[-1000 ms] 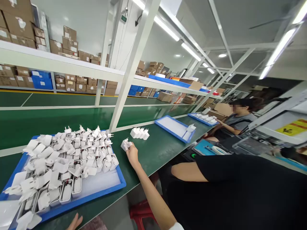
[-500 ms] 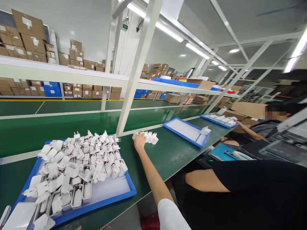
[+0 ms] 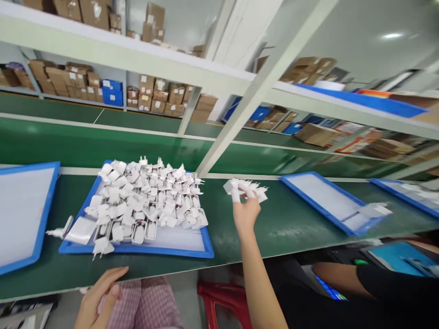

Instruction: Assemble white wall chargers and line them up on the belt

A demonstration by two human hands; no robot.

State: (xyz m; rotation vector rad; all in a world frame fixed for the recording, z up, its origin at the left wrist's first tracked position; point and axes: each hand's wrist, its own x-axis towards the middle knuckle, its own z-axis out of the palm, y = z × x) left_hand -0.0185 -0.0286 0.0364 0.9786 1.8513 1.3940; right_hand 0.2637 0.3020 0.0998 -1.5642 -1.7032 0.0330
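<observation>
At the table's near edge, my left hand [image 3: 102,297] is empty, its fingers stretched out and the thumb apart. My right hand [image 3: 246,211], with white covers on some fingertips, grips at the left part of a short row of white plug chargers [image 3: 261,195] on the green table. Their pins point up and away; my fingers partly hide the row. Left of it, a blue-rimmed tray [image 3: 210,246] bears a heap of white charger parts [image 3: 137,196]: open housings and plug pieces with pins. One loose plug piece [image 3: 61,230] lies beside the tray's left side.
Another blue-rimmed tray [image 3: 24,210] lies at the far left. Two more trays [image 3: 322,192] [image 3: 394,183] stand to the right, with white pieces in them. A white slanted post [image 3: 240,119] rises behind the table. A co-worker's dark sleeve [image 3: 398,292] and a red stool [image 3: 222,292] are below.
The view has swung left and down, bringing my left hand and the far-left tray into sight. My right hand remains at the row's left part.
</observation>
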